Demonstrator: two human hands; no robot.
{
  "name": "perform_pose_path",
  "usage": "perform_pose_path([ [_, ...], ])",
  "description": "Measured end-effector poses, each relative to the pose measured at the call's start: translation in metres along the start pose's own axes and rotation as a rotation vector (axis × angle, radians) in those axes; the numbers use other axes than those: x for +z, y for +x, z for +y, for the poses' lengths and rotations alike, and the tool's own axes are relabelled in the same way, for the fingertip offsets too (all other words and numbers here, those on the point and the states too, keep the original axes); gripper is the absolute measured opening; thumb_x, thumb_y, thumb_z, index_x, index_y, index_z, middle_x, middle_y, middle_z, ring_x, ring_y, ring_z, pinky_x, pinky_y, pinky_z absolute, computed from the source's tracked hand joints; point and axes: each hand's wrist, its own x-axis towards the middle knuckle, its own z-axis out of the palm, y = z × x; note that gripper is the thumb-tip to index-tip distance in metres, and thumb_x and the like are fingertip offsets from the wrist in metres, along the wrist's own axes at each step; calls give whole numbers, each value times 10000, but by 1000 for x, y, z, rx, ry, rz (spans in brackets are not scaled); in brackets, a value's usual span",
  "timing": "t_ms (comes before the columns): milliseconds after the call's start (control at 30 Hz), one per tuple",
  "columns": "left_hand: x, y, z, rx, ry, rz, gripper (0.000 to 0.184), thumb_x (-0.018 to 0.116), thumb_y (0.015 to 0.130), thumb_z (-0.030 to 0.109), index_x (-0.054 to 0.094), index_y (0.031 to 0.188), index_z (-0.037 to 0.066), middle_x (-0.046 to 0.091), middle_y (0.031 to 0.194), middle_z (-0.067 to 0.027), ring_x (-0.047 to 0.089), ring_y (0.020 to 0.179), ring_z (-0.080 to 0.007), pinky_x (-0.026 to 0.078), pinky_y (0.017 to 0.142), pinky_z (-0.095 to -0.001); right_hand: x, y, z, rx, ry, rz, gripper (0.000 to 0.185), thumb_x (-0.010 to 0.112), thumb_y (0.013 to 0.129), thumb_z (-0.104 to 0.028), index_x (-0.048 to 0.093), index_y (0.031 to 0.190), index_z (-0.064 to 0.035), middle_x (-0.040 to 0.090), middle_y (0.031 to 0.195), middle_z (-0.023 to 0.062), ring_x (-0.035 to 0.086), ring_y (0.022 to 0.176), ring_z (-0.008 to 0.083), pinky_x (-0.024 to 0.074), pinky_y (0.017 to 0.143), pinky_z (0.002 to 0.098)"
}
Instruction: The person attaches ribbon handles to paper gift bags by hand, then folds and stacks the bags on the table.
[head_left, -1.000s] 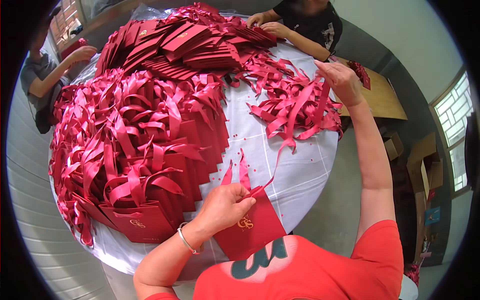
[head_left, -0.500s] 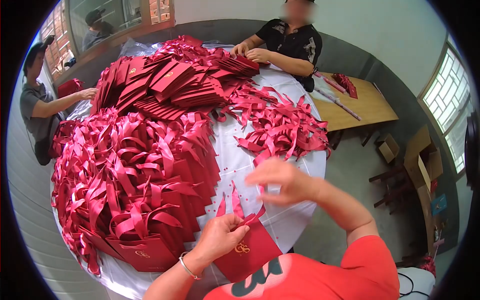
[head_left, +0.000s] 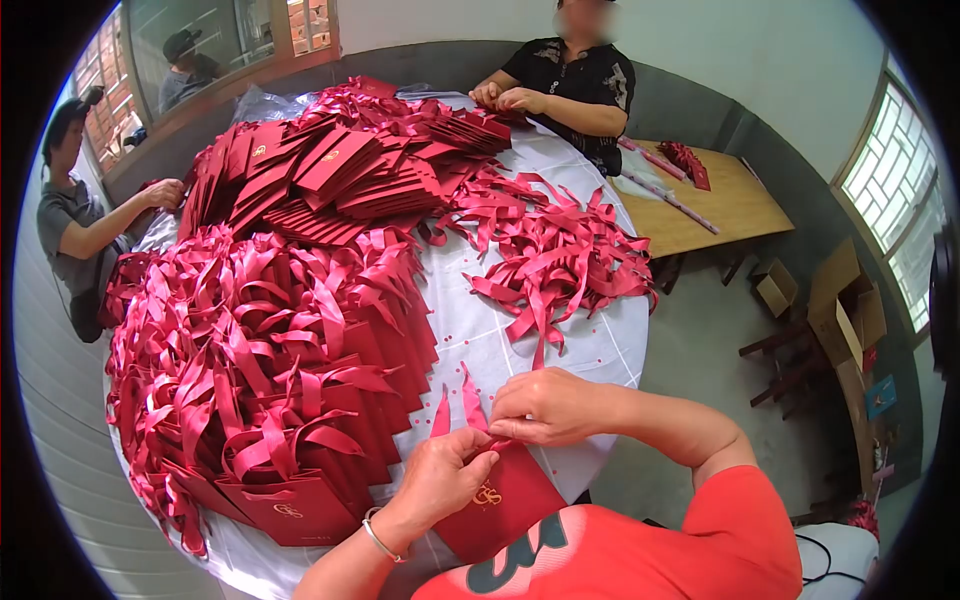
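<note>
A red paper gift bag (head_left: pixel 505 505) with a gold emblem lies flat before me, close to my red shirt. My left hand (head_left: pixel 450 475) is closed on its top edge, thumb and fingers pinching it. Two pink-red ribbon ends (head_left: pixel 472 400) stick out beyond that edge. My right hand (head_left: pixel 545 408) is closed too, its fingertips pinched at the bag's top edge beside the left fingers, on what seems to be the ribbon; the fingers mostly hide it. Another ribbon strip (head_left: pixel 539 355) runs from the loose ribbon pile (head_left: pixel 570 260) to behind my right hand.
Ribboned red bags (head_left: pixel 270 400) stand packed on the left of the white-covered round table (head_left: pixel 590 440). Flat red bags (head_left: pixel 340 165) are heaped farther back. Two co-workers handle things at the far side and left. A wooden table (head_left: pixel 740 205) and cardboard boxes (head_left: pixel 845 300) are at the right.
My right hand has come down and left from above the table to the bag's top edge, fingers now pinched. My left hand stays on the bag. The left co-worker's hand has shifted slightly.
</note>
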Motion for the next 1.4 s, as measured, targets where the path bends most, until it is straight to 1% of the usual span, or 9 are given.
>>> perform_pose_path([
  [67,0,-1,0,43,-32,23,187,714,898,99,686,1026,-34,705,759,-58,598,690,-48,500,599,-257,0,9,1,35,95,-82,181,642,912,-205,689,932,-32,668,897,121,657,767,302,511,654,389],
  [133,-2,-3,10,24,39,46,206,711,862,197,703,984,32,709,789,-162,708,722,-307,536,648,-390,-4,20,-1,59,108,-175,203,574,905,-167,695,901,-4,687,840,160,672,745,307,515,639,384],
  [233,-6,-5,26,-9,136,59,213,719,850,201,680,964,25,708,790,-171,706,740,-328,537,655,-407,-17,37,-7,309,326,-483,214,580,893,-164,699,921,11,686,796,150,666,730,246,509,651,365],
  [367,-5,-7,26,-17,118,91,233,726,839,205,653,964,22,702,777,-183,705,743,-335,536,654,-418,-20,47,-4,303,420,-555,243,637,921,-211,699,1021,2,679,797,86,609,714,145,494,646,329],
  [467,-3,-9,25,110,198,139,238,749,833,151,603,941,-3,649,642,-120,623,537,-192,473,535,-330,-21,50,-7,271,343,-612,217,646,916,-192,708,1016,-10,702,811,79,620,721,131,500,638,312],
  [733,-1,-16,35,159,360,180,258,734,844,228,603,960,39,689,726,-152,675,659,-375,519,590,-482,-26,40,-17,261,324,-432,169,666,885,-166,713,957,-21,712,789,71,620,664,138,498,598,328],
  [967,3,-17,33,230,346,210,262,740,845,231,597,957,43,680,703,-148,671,632,-367,516,569,-478,-33,54,-10,290,266,-728,232,647,914,-210,709,935,12,650,706,41,542,640,113,443,578,324],
  [1233,6,-20,35,323,383,246,277,790,797,179,600,958,57,686,777,-135,687,672,-321,532,571,-399,-20,73,22,479,721,-1118,228,656,964,-239,746,909,-37,535,693,-103,436,628,22,339,543,240],
  [1400,5,-23,43,147,450,211,316,764,820,202,531,978,59,663,723,-141,668,660,-352,507,557,-450,-8,69,28,517,812,-1080,160,693,931,-186,736,845,-58,535,666,-95,426,598,30,320,526,234],
])
